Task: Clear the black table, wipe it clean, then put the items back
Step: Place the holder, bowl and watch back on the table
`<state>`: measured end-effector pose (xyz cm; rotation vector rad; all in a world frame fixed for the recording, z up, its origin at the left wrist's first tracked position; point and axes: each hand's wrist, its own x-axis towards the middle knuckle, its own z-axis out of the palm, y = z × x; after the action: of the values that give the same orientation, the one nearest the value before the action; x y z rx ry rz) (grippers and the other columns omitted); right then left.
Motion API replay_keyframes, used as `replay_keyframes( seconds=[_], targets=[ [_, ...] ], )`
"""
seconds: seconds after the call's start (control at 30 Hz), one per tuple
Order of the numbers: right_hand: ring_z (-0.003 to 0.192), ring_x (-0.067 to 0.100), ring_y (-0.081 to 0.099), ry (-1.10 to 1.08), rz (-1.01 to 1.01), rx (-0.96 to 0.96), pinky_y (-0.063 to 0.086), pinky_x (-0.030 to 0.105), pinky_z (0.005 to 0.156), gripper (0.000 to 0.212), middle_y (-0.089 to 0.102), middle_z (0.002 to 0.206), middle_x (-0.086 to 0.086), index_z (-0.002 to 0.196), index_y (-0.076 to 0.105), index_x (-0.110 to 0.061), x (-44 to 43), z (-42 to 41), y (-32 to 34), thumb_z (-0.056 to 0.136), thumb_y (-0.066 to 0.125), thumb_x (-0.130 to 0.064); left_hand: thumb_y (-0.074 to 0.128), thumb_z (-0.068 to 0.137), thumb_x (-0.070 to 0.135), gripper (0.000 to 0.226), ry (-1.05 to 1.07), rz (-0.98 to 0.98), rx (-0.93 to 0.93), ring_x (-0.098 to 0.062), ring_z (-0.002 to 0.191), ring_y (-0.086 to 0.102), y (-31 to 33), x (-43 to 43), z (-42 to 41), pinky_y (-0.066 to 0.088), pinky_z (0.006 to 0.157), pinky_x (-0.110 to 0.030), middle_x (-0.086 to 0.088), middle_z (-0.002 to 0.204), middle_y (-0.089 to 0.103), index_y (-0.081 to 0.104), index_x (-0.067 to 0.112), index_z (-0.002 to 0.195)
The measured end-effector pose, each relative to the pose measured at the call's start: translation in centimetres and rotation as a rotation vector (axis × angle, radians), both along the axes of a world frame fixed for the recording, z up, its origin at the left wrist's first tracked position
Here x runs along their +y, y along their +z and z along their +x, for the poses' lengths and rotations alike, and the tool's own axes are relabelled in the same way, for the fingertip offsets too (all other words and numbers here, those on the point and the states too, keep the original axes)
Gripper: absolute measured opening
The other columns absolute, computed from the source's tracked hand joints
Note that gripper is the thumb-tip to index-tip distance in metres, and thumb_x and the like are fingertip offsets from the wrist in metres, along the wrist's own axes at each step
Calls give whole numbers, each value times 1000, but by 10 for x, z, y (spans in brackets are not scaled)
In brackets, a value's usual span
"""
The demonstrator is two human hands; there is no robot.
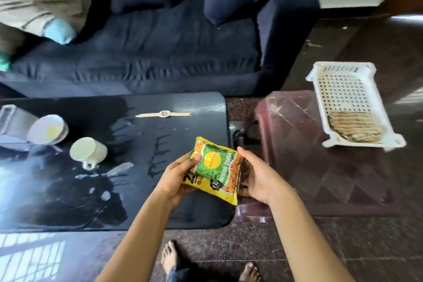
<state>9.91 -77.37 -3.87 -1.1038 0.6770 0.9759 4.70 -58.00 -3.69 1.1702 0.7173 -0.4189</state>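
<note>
Clasping packets (215,167) either side — left hand (176,178), right hand (258,178).

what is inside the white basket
What looks like a folded patterned cloth lies at the near end of the white basket. The rest shows only its bare perforated floor. Anything beneath the cloth is covered and cannot be seen.

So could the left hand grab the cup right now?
Probably not yet: the left hand is gripping the snack packets with the right hand. Nothing lies between it and the cup, though.
</note>
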Motion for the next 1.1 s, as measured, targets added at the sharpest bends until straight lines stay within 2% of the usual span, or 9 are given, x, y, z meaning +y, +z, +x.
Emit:
replay_keyframes(
  seconds=[0.1, 0.2, 0.27, 0.4, 0.5, 0.63, 0.9, 1.03, 1.1],
  targets=[
    [81, 23, 64, -21, 90, 64, 55, 42, 68, 23, 69, 84, 6, 97, 63, -18, 52, -14, -12, 86, 58, -38, 70, 81, 26, 33, 104, 96, 17, -13, 65, 67, -8, 48, -8, 54, 54, -26, -2, 89, 72, 65, 18, 114],
    [90, 28, 64, -69, 149, 82, 53, 46, 78, 28, 69, 102, 14, 112, 61, -13, 101, -32, -24, 91, 51, -29, 82, 61, 49, 58, 295, 335, 27, -17, 79, 69, -25, 81, -19, 58, 66, -37, -4, 98, 72, 65, 17, 107],
    [94, 29, 63, -141, 158, 68, 51, 48, 80, 28, 68, 107, 15, 117, 59, -12, 125, -42, -31, 92, 48, -20, 81, 58, 57, 63, 350, 447, 3, -14, 81, 67, -26, 90, -26, 54, 70, -31, -2, 93, 71, 64, 13, 99],
    [91, 28, 63, -246, 120, 45, 52, 47, 75, 24, 67, 102, 17, 113, 57, -7, 164, -57, -41, 94, 43, -8, 72, 77, 47, 33, 266, 351, -36, -7, 77, 66, -34, 107, -30, 50, 65, -16, -4, 89, 71, 69, 14, 77],
    [90, 30, 64, -318, 110, 36, 53, 46, 69, 25, 66, 100, 19, 116, 53, -6, 178, -64, -47, 93, 45, -5, 76, 68, 58, 42, 148, 271, -45, -18, 104, 66, -48, 118, -27, 53, 89, -35, -7, 119, 65, 76, 21, 87],
    [96, 32, 63, -451, 89, 70, 55, 43, 66, 38, 62, 114, 22, 127, 50, -2, 183, -65, -54, 89, 52, -11, 69, 85, 28, 24, 306, 176, -70, -22, 85, 72, -46, 137, -24, 55, 67, -27, -9, 95, 74, 70, 7, 97],
    [104, 35, 58, -596, 31, 12, 50, 48, 75, 10, 60, 113, 18, 101, 54, -10, 175, -54, -67, 93, 50, -6, 68, 84, 38, 33, 62, 338, 135, -5, 54, 64, -67, 180, -4, 51, 51, -21, 0, 74, 71, 68, 6, 94],
    [109, 32, 59, -651, -114, -54, 51, 44, 79, 31, 58, 122, 17, 122, 51, -10, 177, -53, -82, 92, 56, -7, 65, 78, 59, 67, -202, 716, 163, -29, 101, 64, -82, 188, 3, 49, 79, -36, -11, 100, 66, 59, 5, 116],
    [101, 25, 60, -546, -412, -161, 51, 40, 81, 38, 58, 121, 14, 122, 50, -12, 178, -58, -81, 87, 65, -8, 64, 78, 61, 81, -227, 926, 121, -26, 122, 48, -78, 186, 0, 43, 91, -39, -7, 127, 51, 41, 13, 139]
  ],
)
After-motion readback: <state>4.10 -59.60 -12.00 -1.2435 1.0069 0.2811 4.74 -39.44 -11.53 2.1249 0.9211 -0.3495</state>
